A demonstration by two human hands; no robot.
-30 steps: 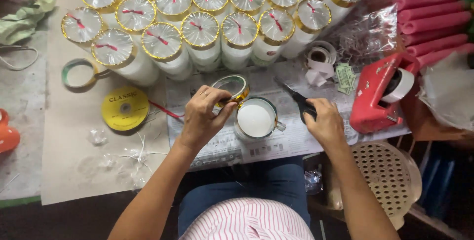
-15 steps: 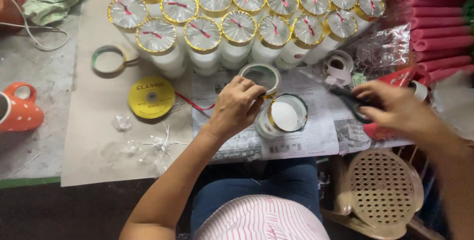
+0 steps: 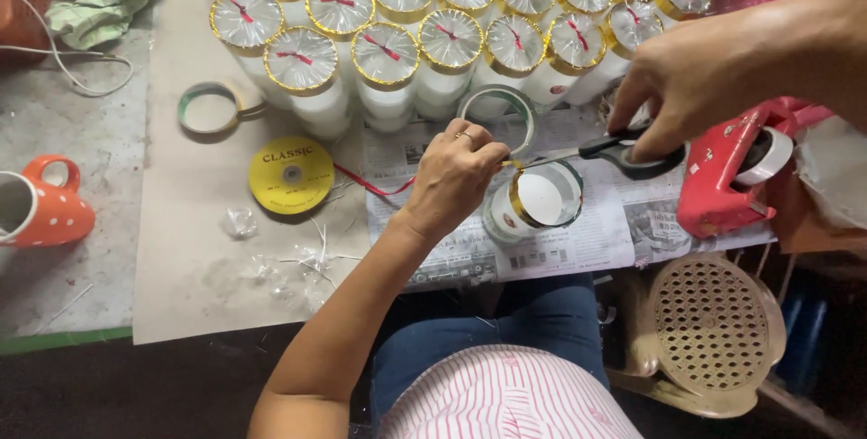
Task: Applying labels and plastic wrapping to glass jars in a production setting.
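- Left hand (image 3: 449,177) pinched on a strip of gold tape (image 3: 513,165), fingertips pressed together just beside the rim of a white candle (image 3: 540,201).
- Candle standing on newspaper (image 3: 578,245) on the desk (image 3: 181,285), right under the left hand's fingertips, gold band round its top.
- Right hand (image 3: 713,73) closed round black-handled scissors (image 3: 623,152), blades pointing at the tape between both hands.
- Tape roll (image 3: 498,107) just beyond the left hand.
- Wrapped candles (image 3: 388,51) in rows farther off.
- Yellow ribbon spool (image 3: 291,174) left of the left hand.
- Red tape dispenser (image 3: 731,172) below the right hand.
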